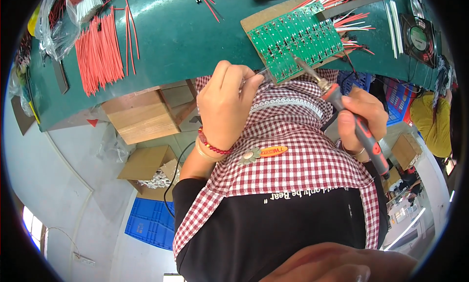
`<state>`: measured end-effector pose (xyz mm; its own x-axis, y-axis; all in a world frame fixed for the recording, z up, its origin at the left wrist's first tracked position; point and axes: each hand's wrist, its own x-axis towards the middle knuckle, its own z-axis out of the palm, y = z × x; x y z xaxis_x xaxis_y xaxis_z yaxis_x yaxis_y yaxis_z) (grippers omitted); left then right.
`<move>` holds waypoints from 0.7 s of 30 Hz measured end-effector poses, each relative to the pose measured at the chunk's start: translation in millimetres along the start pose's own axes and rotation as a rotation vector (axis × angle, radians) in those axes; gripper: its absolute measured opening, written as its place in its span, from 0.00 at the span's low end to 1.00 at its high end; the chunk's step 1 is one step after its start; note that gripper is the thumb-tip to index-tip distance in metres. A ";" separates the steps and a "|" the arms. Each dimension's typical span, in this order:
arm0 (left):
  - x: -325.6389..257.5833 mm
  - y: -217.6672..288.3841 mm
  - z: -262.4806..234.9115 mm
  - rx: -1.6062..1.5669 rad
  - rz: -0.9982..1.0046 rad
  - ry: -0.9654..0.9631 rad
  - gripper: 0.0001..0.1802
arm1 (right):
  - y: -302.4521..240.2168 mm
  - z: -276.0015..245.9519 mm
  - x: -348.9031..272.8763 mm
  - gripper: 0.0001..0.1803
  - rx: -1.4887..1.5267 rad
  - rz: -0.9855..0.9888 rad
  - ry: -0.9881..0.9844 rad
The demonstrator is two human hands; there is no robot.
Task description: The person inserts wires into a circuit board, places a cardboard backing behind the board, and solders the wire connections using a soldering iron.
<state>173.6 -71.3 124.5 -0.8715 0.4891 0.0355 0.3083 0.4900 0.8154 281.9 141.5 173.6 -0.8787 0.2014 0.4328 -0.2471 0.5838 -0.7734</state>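
Observation:
My right hand (366, 117) is closed around the grey and red handle of a soldering iron (360, 127). The iron's metal tip points up and left, over the middle of a green circuit board panel (293, 42). Rows of small parts cover the panel, which lies on a brown board (250, 24) at the table's front edge. My left hand (224, 99) is pinched just left of the panel's near corner. A thin greyish strand shows at its fingertips; its exact kind is unclear. Red and white wires (349, 22) stick out from the panel's far and right sides.
A dark metal bar (351, 7) lies across the wires at the panel's far edge. On the green table (171, 42) are a bundle of red wires (100, 57), white sticks (393, 28) and a black fan (418, 40). Below stand a wooden box (139, 118) and a blue crate (150, 223).

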 end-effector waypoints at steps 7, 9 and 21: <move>-6.9 8.1 -1.4 -0.105 0.118 -0.040 0.07 | -10.9 -11.6 -9.7 0.10 0.068 0.053 -0.107; -7.7 9.4 -2.2 -0.156 0.101 -0.073 0.07 | -10.7 -5.4 -18.1 0.10 0.089 0.076 -0.037; -10.8 3.0 5.5 -0.024 0.129 -0.016 0.07 | -9.1 8.0 -25.1 0.11 0.002 0.031 -0.103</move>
<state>186.1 -71.2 123.5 -0.8192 0.5581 0.1318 0.4077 0.4053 0.8182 303.0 124.8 166.1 -0.9234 0.1374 0.3584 -0.2197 0.5765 -0.7870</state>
